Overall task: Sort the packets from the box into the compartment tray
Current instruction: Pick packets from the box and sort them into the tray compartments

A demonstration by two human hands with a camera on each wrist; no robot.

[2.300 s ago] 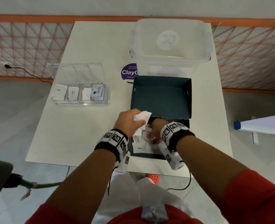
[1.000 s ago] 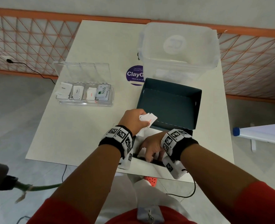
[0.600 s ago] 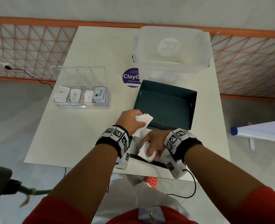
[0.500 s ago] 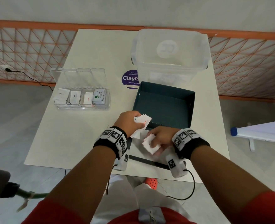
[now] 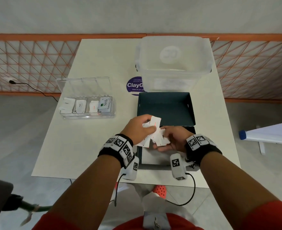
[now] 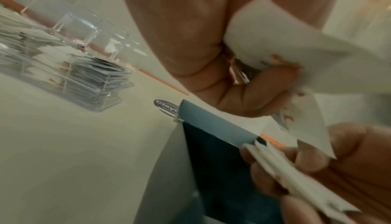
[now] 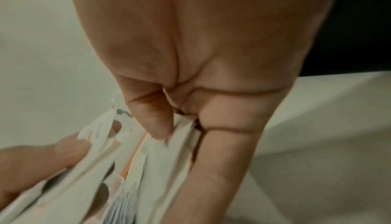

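My left hand (image 5: 141,126) grips a bunch of white packets (image 5: 154,122) above the near end of the dark box (image 5: 166,107). My right hand (image 5: 171,138) holds another few white packets (image 5: 160,140), palm up, right beside the left hand's bunch. In the left wrist view the left hand's fingers curl round the packets (image 6: 275,47), and the right hand's packets (image 6: 296,182) lie below them. The right wrist view shows the thumb pinching the packets (image 7: 160,165). The clear compartment tray (image 5: 88,106) stands to the left, with packets in each compartment.
A big clear plastic tub (image 5: 173,63) stands behind the box, next to a purple round sticker (image 5: 133,85). The tray's lid (image 5: 83,85) stands upright. The white table (image 5: 80,143) ends just before my wrists. An orange mesh fence runs behind.
My right hand came up out of the box with several packets and turned palm up next to the left hand. The left hand kept holding its bunch.
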